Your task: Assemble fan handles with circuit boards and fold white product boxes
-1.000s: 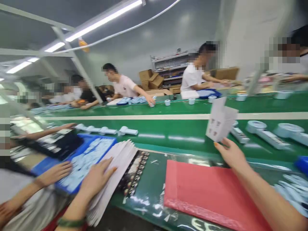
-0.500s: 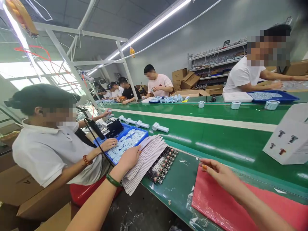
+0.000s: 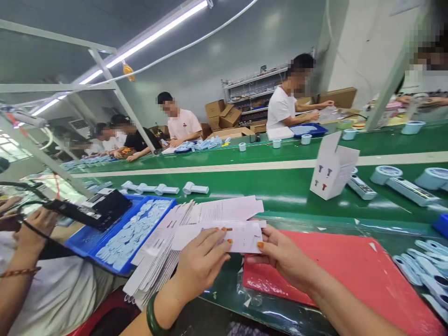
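A flat, folded white carton [image 3: 243,237] lies between my two hands above the bench edge. My left hand [image 3: 205,263], with a green bangle at its wrist, is closed on the carton with its fingers across the top face. At the right end, my right hand [image 3: 282,252] pinches the same carton between thumb and fingers. Left of and behind them is a fanned stack of flat white cartons [image 3: 156,261], with one printed panel spread toward the belt. Under my right hand and forearm is a red mat [image 3: 336,261].
Blue trays [image 3: 171,204] of small light-blue parts stand left, beside a co-worker's arm [image 3: 24,252]. An erected white box [image 3: 331,170] stands on the green belt [image 3: 259,184], with light-blue device bodies [image 3: 413,189] right of it. More light-blue parts [image 3: 425,268] lie far right.
The view has swung right. My left hand has moved from the stack toward my right hand with a flat carton, and my right hand now grips its other end. The circuit boards are no longer visible.
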The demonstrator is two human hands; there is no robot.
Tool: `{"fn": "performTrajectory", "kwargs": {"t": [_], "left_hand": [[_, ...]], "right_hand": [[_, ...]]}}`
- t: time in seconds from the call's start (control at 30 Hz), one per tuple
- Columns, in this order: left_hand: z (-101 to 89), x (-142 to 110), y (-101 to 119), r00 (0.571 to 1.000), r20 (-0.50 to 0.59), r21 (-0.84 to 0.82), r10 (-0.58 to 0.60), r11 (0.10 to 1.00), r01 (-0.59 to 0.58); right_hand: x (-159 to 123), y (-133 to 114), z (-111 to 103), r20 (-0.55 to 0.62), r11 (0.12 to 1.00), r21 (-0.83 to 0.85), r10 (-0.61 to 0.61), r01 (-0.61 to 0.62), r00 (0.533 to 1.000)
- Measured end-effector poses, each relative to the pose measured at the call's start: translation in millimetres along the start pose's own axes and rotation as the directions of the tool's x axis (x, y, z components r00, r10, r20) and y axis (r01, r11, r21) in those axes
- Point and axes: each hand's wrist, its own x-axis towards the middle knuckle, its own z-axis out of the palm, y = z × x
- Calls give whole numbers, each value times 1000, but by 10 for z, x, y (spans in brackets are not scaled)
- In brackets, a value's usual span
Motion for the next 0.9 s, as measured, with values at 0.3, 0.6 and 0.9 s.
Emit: {"fn": "performTrajectory", "kwargs": {"t": [0.3, 0.6, 0.9], "left_hand": [[389, 957, -272, 992, -42, -208, -116, 972, 105], [653, 1156, 240, 970, 179, -368, 166, 925, -90], [605, 1124, 199, 984, 84, -492, -158, 852, 179]], "right_hand": [[-341, -83, -232, -220, 961, -217, -220, 172, 950], [-360, -91, -760, -502, 975, -210, -175, 77, 847], [-690, -508, -523, -383, 712, -580, -666, 394, 639]]}}
